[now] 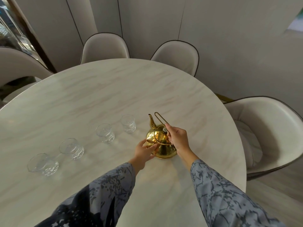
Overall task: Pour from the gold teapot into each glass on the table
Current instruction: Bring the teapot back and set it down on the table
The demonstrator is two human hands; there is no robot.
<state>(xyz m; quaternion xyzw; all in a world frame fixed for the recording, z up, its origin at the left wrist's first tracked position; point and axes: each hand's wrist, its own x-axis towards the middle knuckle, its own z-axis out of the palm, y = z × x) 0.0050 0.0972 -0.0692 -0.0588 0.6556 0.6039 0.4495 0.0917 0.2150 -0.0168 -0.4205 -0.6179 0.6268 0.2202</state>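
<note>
Gold teapot (161, 145) sits on the surface, spout aimed away; right hand (177, 138) pinches its tall handle, left hand (144, 152) steadies its side, fingers spread, glasses (128, 123) off left.

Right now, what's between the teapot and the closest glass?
Nothing: just bare table between the teapot and the closest glass, in the head view.

Round pale marble table (101, 89), gold teapot (161, 145) standing upright, four clear glasses (105, 133) in a row

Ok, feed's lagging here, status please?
Right hand on teapot handle, left hand steadying it. Teapot on table. Four glasses clear, nothing blocking.
</note>
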